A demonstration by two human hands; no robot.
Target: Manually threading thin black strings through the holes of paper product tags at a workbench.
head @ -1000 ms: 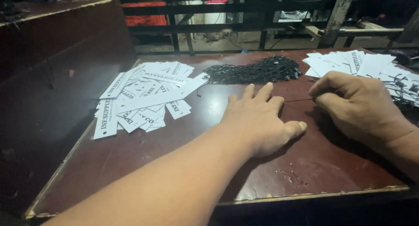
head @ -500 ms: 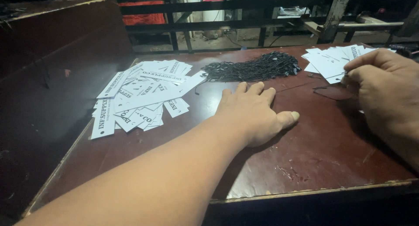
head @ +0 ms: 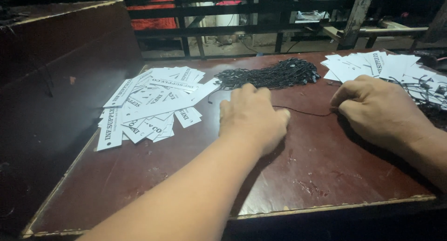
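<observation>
A: Head view: thin black cord [head: 305, 112] stretched mid-desk between left hand [head: 253, 117] and right hand [head: 377, 108], fingers pinching its ends.
B: A second ago, no taut cord. Cord pile [head: 270, 77] at twelve, white tags [head: 149, 103] at ten.
A: Worn reddish desk [head: 195, 176], dim workshop.

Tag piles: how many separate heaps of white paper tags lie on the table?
2: left heap beside the left hand; right heap beyond the right hand, partly cut off.
</observation>
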